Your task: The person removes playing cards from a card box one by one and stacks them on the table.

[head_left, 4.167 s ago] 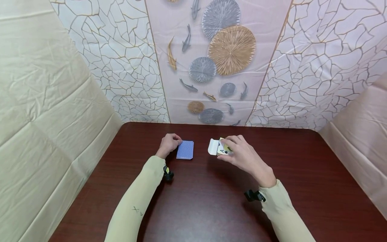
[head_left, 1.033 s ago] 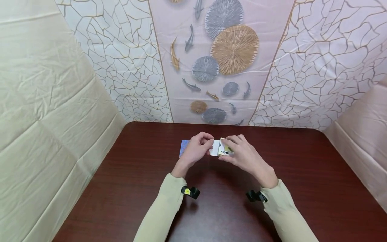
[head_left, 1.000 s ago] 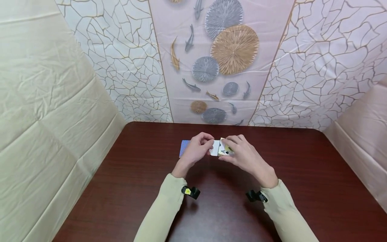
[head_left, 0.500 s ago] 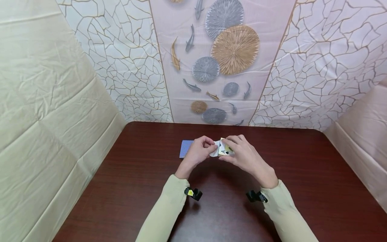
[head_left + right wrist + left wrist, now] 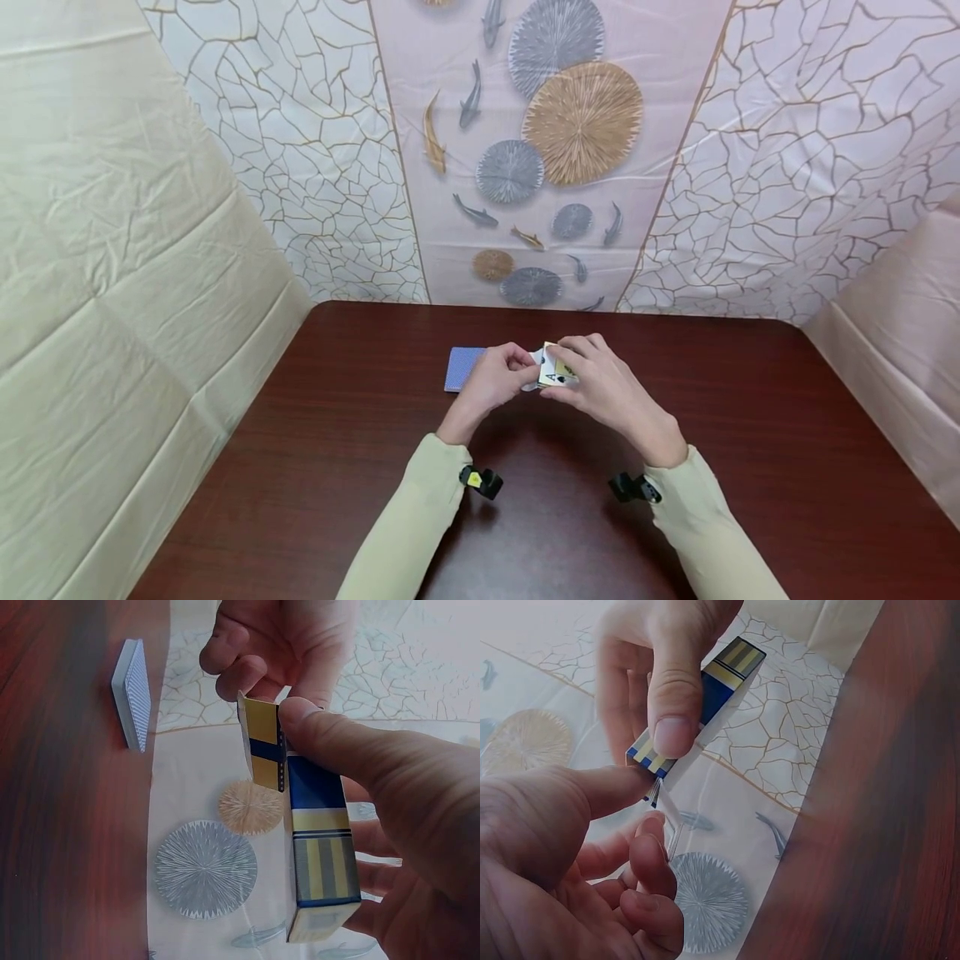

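Note:
In the head view my right hand [image 5: 600, 387] grips a playing-card box [image 5: 553, 368] above the far part of the table, thumb on one side and fingers on the other. An ace shows on its upper face. My left hand [image 5: 491, 379] is at the box's left end, its thumb and curled fingers at the open flap [image 5: 264, 742]. In the right wrist view this flap stands bent away from the box mouth. The left thumb tip lies at the mouth's edge in the left wrist view. A blue-backed deck of cards [image 5: 461, 368] lies left of the box, partly behind the left hand.
The dark red-brown table [image 5: 360, 500] ends at a patterned cloth backdrop [image 5: 337, 208]. Plain cream cloth [image 5: 150, 250] hangs along the left side. A black wrist camera [image 5: 482, 482] sits at the left cuff, and another wrist camera [image 5: 634, 487] at the right.
My left hand has moved right from the deck to the box's flap. The flap lay flat and now is folded partway, with less of it showing. The right hand keeps its hold.

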`<act>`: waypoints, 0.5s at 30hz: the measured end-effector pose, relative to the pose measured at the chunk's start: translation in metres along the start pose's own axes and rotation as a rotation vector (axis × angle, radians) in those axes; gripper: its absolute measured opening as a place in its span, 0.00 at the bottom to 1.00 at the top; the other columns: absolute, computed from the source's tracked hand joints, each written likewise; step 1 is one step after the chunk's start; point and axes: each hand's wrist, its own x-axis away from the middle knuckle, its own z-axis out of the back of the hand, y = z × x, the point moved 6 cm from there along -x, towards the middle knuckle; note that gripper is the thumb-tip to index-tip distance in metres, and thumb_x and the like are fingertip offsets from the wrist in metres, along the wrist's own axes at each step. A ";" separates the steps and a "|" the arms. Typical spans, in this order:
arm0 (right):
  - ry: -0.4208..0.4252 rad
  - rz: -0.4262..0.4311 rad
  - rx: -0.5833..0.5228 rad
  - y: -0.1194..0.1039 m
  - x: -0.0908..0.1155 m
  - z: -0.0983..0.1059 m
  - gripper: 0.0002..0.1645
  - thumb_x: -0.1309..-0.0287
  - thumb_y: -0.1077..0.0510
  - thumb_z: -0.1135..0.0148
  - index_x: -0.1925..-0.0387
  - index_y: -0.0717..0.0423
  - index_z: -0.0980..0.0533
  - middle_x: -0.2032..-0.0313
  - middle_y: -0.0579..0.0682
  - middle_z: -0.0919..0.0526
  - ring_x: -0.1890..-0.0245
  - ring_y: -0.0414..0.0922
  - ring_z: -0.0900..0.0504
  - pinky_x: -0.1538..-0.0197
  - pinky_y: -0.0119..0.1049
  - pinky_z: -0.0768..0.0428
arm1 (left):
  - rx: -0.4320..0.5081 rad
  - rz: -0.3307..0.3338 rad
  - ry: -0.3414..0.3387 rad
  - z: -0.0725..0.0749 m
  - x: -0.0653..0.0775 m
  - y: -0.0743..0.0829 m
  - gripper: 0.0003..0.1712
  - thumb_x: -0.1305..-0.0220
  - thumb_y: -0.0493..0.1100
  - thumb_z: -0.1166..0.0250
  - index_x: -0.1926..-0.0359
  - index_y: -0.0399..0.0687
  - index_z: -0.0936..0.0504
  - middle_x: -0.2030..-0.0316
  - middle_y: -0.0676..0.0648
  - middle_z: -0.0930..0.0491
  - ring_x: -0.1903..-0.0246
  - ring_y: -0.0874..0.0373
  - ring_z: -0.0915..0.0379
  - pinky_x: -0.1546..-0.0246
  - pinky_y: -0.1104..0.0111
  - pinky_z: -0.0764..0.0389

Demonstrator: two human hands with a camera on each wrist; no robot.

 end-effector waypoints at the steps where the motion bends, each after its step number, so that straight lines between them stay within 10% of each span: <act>1: -0.001 0.000 -0.001 -0.001 0.000 0.000 0.35 0.56 0.44 0.22 0.47 0.56 0.20 0.50 0.55 0.19 0.52 0.53 0.26 0.56 0.44 0.21 | -0.001 0.000 0.002 0.000 0.000 0.000 0.08 0.38 0.46 0.32 0.63 0.46 0.19 0.72 0.49 0.18 0.76 0.60 0.28 0.77 0.72 0.28; 15: -0.006 0.007 0.010 -0.002 -0.001 -0.004 0.35 0.57 0.44 0.21 0.47 0.56 0.20 0.50 0.56 0.19 0.51 0.53 0.26 0.55 0.44 0.21 | -0.064 -0.032 0.020 -0.001 0.001 0.003 0.06 0.39 0.41 0.32 0.65 0.44 0.19 0.74 0.50 0.19 0.78 0.63 0.29 0.79 0.73 0.29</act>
